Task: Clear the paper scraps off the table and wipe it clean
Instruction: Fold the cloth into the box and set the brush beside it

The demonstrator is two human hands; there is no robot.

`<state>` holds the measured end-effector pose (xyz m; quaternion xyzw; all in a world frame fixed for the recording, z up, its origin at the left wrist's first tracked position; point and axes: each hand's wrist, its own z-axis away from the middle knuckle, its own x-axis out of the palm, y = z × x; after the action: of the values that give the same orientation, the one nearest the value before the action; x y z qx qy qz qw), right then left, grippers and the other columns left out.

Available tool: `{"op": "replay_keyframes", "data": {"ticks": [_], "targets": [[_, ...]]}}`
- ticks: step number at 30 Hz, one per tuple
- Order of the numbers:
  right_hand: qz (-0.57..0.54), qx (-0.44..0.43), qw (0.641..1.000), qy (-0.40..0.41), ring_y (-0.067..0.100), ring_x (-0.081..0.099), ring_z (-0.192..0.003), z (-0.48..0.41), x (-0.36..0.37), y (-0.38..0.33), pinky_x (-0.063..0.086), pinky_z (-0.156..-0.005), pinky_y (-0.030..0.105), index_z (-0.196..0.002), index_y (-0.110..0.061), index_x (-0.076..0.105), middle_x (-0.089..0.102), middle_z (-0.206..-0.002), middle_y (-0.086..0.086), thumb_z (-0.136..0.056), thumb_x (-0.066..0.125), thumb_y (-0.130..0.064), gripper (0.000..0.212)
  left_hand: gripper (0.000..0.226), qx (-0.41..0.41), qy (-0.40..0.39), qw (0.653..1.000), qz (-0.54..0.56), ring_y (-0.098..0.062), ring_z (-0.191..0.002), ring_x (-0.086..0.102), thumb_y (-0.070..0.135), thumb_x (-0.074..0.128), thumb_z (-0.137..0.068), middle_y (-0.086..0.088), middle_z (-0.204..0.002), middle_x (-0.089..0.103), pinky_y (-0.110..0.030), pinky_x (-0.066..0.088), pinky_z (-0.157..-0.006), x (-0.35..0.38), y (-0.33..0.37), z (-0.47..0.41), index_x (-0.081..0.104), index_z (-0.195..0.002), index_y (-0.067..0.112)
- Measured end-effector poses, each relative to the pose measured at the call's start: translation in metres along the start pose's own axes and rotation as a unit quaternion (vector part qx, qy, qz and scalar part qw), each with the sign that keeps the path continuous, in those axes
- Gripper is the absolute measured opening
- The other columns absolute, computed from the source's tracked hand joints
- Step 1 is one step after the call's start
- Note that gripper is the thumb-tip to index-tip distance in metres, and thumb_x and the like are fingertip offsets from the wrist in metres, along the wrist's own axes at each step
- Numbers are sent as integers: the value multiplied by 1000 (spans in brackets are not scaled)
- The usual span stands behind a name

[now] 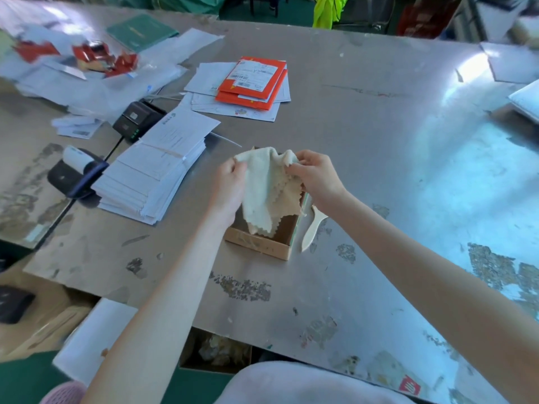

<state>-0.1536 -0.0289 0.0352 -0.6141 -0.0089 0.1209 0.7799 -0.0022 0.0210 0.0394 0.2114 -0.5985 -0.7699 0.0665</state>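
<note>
A cream cloth [264, 182] with zigzag edges hangs in the air over an open cardboard box [262, 243] in the middle of the grey table [364, 158]. My left hand [230, 182] pinches its upper left corner. My right hand [315, 176] grips its upper right edge. The cloth's lower part drops into the box. I see no loose paper scraps on the table near the hands.
A pale plastic scraper [312, 228] lies right of the box. A stack of white envelopes [157, 176] sits to the left, with black devices [137, 118] and a label printer [75, 170] beyond. Orange mailers [253, 83] lie farther back. Under the near edge stands a box of scraps [218, 351].
</note>
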Motion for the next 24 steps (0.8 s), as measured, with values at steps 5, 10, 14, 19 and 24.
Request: {"op": "replay_keyframes", "data": {"ticks": [5, 10, 14, 19, 24], "targets": [[150, -34, 986, 69, 16, 50, -64, -20, 5, 11, 41, -46, 16, -85, -11, 57, 57, -79, 4, -86, 50, -9, 8, 15, 172, 5, 933, -315, -20, -74, 53, 19, 41, -100, -7, -86, 57, -27, 37, -60, -7, -10, -24, 52, -97, 9], [450, -158, 877, 51, 33, 53, -77, -33, 9, 24, 26, -73, 36, -104, -12, 44, 62, -82, 13, -88, 37, -11, 17, 12, 269, -78, 857, -433, -33, -94, 58, 9, 48, -95, -17, -106, 61, -31, 42, -73, 6, -19, -49, 55, -103, 3], [615, -179, 767, 17, 29, 56, -87, -44, 5, 35, 18, -76, 34, -88, -18, 46, 66, -80, 7, -85, 43, -6, 13, 9, 303, -135, 781, -529, -38, -88, 60, 5, 48, -92, -17, -101, 60, -44, 49, -69, 20, -22, -61, 52, -100, 6], [699, -174, 693, -18, 26, 51, -95, -51, 12, 35, 24, -82, 36, -71, -22, 52, 65, -85, 2, -84, 51, -10, 18, 41, 313, -161, 700, -621, -34, -102, 58, -8, 60, -79, -14, -111, 54, -40, 51, -74, 36, -34, -73, 47, -115, 7], [576, -206, 790, -40, 32, 48, -107, -51, -7, 39, 34, -87, 36, -103, -12, 65, 59, -107, 11, -86, 46, -5, 25, 40, 342, -119, 635, -682, -32, -107, 52, -5, 63, -76, -14, -115, 53, -37, 45, -86, 44, -40, -74, 51, -112, 5]]}}
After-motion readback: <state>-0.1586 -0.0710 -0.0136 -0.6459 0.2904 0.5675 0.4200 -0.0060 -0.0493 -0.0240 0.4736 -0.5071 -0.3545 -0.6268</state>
